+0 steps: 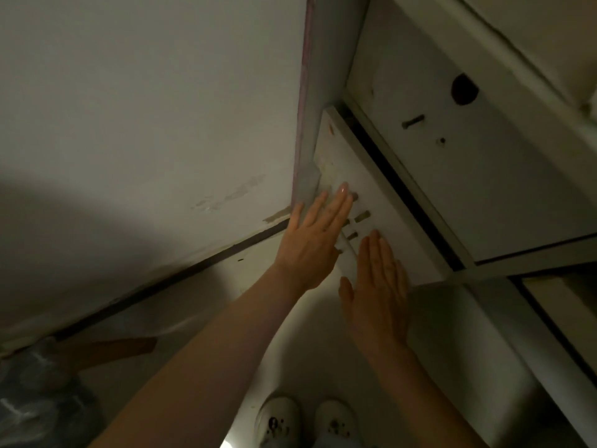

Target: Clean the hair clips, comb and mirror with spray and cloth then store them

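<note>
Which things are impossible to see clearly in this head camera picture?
- Hair clips, comb, mirror, spray, cloth: none appears in the head view.
- White drawer front: contents hidden behind the panel; both flat hands, left hand and right hand, cover part of it.
- Grey bundle at lower left: too dark and cut off by the frame edge.

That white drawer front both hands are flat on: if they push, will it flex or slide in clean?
The drawer front looks like a rigid flat panel, so it probably won't flex. A dark gap along its far edge suggests it is ajar and can travel. The left hand and right hand press apart, which should limit skewing; weight can't be judged.
</note>
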Demonstrator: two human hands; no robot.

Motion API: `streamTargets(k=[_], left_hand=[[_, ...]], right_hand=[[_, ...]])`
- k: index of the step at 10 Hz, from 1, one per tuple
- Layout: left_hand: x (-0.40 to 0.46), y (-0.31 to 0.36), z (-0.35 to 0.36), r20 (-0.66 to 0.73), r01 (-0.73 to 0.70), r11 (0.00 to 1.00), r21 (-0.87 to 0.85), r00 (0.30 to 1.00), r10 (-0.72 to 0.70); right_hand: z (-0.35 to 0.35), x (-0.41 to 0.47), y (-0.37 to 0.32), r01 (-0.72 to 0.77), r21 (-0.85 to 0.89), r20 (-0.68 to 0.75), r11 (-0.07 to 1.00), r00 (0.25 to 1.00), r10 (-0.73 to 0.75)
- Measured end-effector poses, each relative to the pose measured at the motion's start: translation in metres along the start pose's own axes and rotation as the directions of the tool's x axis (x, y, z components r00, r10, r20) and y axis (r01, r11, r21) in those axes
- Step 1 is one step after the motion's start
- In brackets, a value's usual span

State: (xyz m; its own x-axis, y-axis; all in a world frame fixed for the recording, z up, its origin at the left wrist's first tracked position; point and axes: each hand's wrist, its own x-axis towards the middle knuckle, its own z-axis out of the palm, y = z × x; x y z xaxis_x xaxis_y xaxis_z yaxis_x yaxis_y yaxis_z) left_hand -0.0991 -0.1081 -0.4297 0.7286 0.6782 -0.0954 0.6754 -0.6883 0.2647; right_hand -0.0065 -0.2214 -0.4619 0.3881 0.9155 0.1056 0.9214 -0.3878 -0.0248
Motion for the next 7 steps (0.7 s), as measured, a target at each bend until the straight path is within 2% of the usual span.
streamTargets(k=[2,4,5,6,7], left_hand=[[0.026,0.010,0.009,0.006,-0.061,0.998,0.024,0.998,0.061],[0.036,0.001,0.015,0.002,-0.115,0.991,0.070,0.993,0.115],[0.035,-0.001,0.013,0.007,-0.119,0.988,0.097,0.993,0.119],[0.026,-0.001,0.004,-0.009,-0.099,0.990,0.099,0.995,0.101],[0.011,-0.005,-0.005,-0.054,-0.012,0.994,0.109,0.998,0.018]], right_hand=[[0.005,0.014,0.012,-0.077,-0.004,0.039,0.997,0.996,0.077],[0.014,0.018,0.016,-0.111,0.024,-0.005,0.994,0.994,0.111],[0.012,0.018,0.010,-0.136,0.025,0.038,0.990,0.990,0.135],[-0.002,0.020,0.003,-0.143,0.122,0.116,0.982,0.985,0.129],[-0.022,0.022,-0.001,-0.145,0.196,0.242,0.970,0.966,0.096]])
